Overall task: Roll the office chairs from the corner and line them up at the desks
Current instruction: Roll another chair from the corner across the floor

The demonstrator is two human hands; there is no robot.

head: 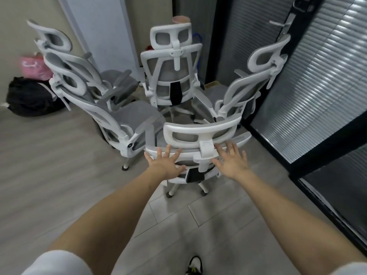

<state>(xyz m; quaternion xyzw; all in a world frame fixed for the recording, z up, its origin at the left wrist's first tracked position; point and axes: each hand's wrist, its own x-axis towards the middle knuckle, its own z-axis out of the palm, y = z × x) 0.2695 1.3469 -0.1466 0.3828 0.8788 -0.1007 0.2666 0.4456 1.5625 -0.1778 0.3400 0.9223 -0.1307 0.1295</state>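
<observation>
Several white-framed office chairs with grey mesh stand bunched in the corner. The nearest chair (200,133) has its back to me, headrest on top. My left hand (165,163) has spread, straight fingers over the left side of its backrest top. My right hand (231,160) is spread the same way over the right side, beside the headrest post. Whether the palms touch the frame I cannot tell. Behind it stand a chair on the left (79,84), one at the back (171,62) and one on the right (256,80).
A black bag (29,96) and a pink bag (32,65) lie on the floor at the left wall. A dark-framed glass partition with blinds (317,86) runs along the right. Grey floor (59,175) stretches to the left and toward me. My shoe (194,264) shows below.
</observation>
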